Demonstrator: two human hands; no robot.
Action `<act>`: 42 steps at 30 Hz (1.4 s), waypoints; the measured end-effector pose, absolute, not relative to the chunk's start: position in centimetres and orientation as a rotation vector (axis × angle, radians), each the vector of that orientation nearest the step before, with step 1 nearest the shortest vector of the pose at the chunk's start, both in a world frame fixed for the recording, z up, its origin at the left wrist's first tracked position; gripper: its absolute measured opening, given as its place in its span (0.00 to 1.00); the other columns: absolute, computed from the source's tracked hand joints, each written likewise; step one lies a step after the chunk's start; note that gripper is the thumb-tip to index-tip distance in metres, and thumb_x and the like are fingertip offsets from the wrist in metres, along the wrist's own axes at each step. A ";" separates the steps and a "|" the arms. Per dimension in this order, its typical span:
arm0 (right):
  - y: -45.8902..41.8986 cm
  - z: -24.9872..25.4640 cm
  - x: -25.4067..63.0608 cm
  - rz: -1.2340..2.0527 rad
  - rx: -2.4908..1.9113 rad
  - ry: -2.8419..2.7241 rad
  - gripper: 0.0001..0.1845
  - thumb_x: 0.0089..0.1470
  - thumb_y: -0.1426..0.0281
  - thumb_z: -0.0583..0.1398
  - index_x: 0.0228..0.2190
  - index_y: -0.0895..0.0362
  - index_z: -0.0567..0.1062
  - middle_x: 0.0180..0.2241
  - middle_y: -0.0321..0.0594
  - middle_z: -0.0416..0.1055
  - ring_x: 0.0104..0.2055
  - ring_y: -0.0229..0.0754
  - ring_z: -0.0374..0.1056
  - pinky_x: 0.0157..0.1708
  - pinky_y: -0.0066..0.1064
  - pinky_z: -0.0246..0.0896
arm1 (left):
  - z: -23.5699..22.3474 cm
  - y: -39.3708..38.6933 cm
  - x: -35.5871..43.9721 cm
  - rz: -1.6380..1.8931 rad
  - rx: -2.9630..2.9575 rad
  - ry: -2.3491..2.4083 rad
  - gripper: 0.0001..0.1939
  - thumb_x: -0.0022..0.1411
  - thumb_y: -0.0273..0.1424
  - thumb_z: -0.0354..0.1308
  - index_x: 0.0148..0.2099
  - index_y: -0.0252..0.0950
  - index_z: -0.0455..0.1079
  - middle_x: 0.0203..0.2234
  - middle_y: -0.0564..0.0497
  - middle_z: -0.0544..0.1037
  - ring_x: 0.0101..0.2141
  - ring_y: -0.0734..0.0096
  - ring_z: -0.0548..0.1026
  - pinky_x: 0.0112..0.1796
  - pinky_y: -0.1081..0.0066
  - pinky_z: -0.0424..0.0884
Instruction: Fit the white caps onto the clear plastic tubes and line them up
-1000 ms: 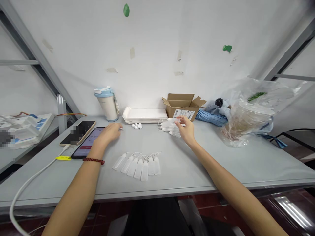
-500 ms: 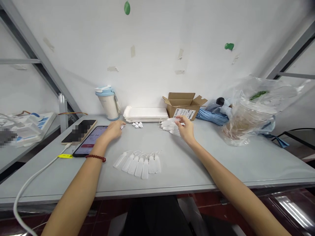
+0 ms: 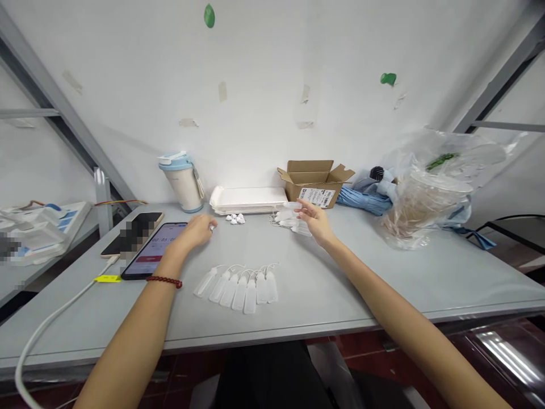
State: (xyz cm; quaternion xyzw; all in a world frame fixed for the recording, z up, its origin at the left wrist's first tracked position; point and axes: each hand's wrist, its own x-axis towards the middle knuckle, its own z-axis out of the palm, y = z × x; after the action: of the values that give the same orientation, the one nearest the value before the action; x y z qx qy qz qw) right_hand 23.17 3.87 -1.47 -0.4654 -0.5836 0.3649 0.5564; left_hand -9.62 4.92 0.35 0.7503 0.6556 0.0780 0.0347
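Observation:
My right hand (image 3: 314,221) reaches into a loose pile of small white squeeze bottles (image 3: 286,218) near the back of the grey table (image 3: 340,284), its fingers pinched on one bottle lifted just above the pile. My left hand (image 3: 196,232) rests curled on the table beside a phone, holding a small white cap at its fingertips. A few white caps (image 3: 235,218) lie between the two hands. Several capped white bottles (image 3: 238,286) lie in a neat row closer to me.
Two phones (image 3: 142,238) lie at the left, one on a white charging cable (image 3: 51,324). A blue-lidded cup (image 3: 181,180), stacked white trays (image 3: 249,199), an open cardboard box (image 3: 315,180), blue cloth (image 3: 361,199) and a clear plastic bag (image 3: 430,199) line the back.
My right hand has lifted one bottle slightly off the pile. My left hand has shifted a little toward the loose caps. The view has dipped slightly.

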 end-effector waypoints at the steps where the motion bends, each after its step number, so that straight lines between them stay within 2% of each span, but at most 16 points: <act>1: 3.8 -1.4 23.2 0.900 -1.081 -1.360 0.29 0.43 0.73 0.55 0.50 0.59 0.70 0.48 0.46 0.69 0.48 0.45 0.67 0.46 0.39 0.63 | 0.3 4.9 -9.6 0.238 2.308 2.013 0.21 0.49 0.18 0.48 0.43 0.31 0.75 0.37 0.42 0.79 0.41 0.56 0.75 0.44 0.68 0.67; 4: 3.6 -1.2 23.1 0.997 -1.020 -1.311 0.31 0.41 0.74 0.57 0.51 0.55 0.69 0.56 0.44 0.62 0.54 0.48 0.65 0.49 0.40 0.62 | 0.3 4.8 -9.5 0.243 2.314 2.006 0.21 0.49 0.18 0.48 0.44 0.30 0.75 0.38 0.41 0.79 0.42 0.55 0.75 0.45 0.67 0.67; 7: 3.4 -1.0 23.0 1.048 -0.982 -1.273 0.32 0.40 0.75 0.59 0.51 0.52 0.70 0.59 0.42 0.58 0.56 0.48 0.62 0.52 0.41 0.60 | 0.3 4.7 -9.4 0.249 2.320 2.002 0.21 0.50 0.18 0.48 0.43 0.29 0.75 0.38 0.41 0.79 0.43 0.55 0.75 0.45 0.66 0.67; 14: 3.5 -1.1 23.3 1.109 -0.933 -1.232 0.30 0.42 0.74 0.62 0.51 0.53 0.69 0.60 0.44 0.58 0.58 0.51 0.60 0.55 0.45 0.57 | 0.3 4.8 -9.5 0.237 2.310 1.990 0.20 0.51 0.20 0.48 0.43 0.30 0.75 0.34 0.41 0.79 0.41 0.54 0.76 0.44 0.65 0.68; 20: 3.3 -0.8 23.4 1.208 -0.947 -1.165 0.22 0.43 0.76 0.62 0.43 0.56 0.72 0.58 0.46 0.61 0.58 0.49 0.60 0.56 0.41 0.58 | 0.3 4.9 -9.6 0.224 2.291 1.981 0.20 0.50 0.22 0.49 0.43 0.31 0.75 0.34 0.43 0.79 0.39 0.56 0.76 0.44 0.67 0.68; 25: 3.0 -0.3 23.4 1.229 -0.952 -1.133 0.19 0.41 0.76 0.63 0.39 0.57 0.73 0.58 0.46 0.60 0.59 0.49 0.60 0.56 0.40 0.58 | 0.2 4.7 -9.8 0.246 2.284 1.976 0.16 0.49 0.25 0.50 0.39 0.33 0.75 0.33 0.44 0.79 0.38 0.57 0.76 0.40 0.68 0.69; 30: 2.6 0.4 23.5 1.169 -0.966 -1.149 0.20 0.41 0.73 0.63 0.40 0.57 0.72 0.58 0.49 0.60 0.56 0.51 0.63 0.53 0.42 0.62 | 0.6 4.5 -9.5 0.364 2.298 1.937 0.13 0.48 0.29 0.52 0.35 0.34 0.75 0.30 0.45 0.79 0.35 0.57 0.76 0.35 0.68 0.69; 33: 2.5 1.1 23.9 1.083 -1.111 -1.151 0.15 0.43 0.71 0.62 0.37 0.58 0.72 0.50 0.51 0.68 0.48 0.49 0.70 0.44 0.40 0.66 | 1.4 4.1 -8.7 0.602 2.237 1.839 0.12 0.49 0.33 0.54 0.35 0.34 0.75 0.29 0.47 0.79 0.33 0.60 0.77 0.36 0.69 0.69; 35: 2.2 1.8 24.2 0.993 -1.244 -1.164 0.09 0.42 0.71 0.61 0.30 0.59 0.72 0.38 0.48 0.73 0.37 0.44 0.72 0.35 0.35 0.67 | 2.0 3.6 -7.9 0.728 2.162 1.759 0.13 0.49 0.36 0.55 0.35 0.34 0.74 0.30 0.48 0.80 0.33 0.61 0.77 0.36 0.70 0.69; 37: 1.5 2.6 24.1 1.006 -1.297 -1.286 0.03 0.40 0.72 0.59 0.23 0.59 0.70 0.26 0.42 0.72 0.27 0.39 0.68 0.26 0.30 0.64 | 2.5 3.0 -7.0 0.795 2.107 1.704 0.15 0.49 0.39 0.57 0.35 0.34 0.74 0.29 0.48 0.80 0.34 0.61 0.76 0.36 0.69 0.69; 39: 0.3 3.3 23.5 1.247 -1.224 -1.570 0.02 0.40 0.72 0.58 0.22 0.59 0.69 0.21 0.37 0.68 0.21 0.35 0.64 0.21 0.27 0.59 | 3.0 2.3 -6.0 0.802 2.064 1.646 0.16 0.50 0.41 0.57 0.36 0.34 0.74 0.29 0.48 0.80 0.33 0.61 0.76 0.35 0.69 0.68; 42: -2.1 3.7 21.7 1.582 -1.169 -2.102 0.05 0.42 0.70 0.56 0.21 0.59 0.70 0.19 0.36 0.69 0.19 0.34 0.63 0.21 0.27 0.58 | 3.2 1.5 -4.8 0.778 1.990 1.541 0.18 0.50 0.42 0.58 0.37 0.34 0.74 0.29 0.48 0.80 0.31 0.63 0.75 0.31 0.70 0.68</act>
State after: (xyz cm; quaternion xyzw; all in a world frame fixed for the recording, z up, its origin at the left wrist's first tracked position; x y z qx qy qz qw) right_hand 21.68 -2.13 3.74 -0.4027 -0.7239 0.5447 0.1310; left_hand -4.82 1.52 3.17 0.7311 0.5662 0.2860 0.2511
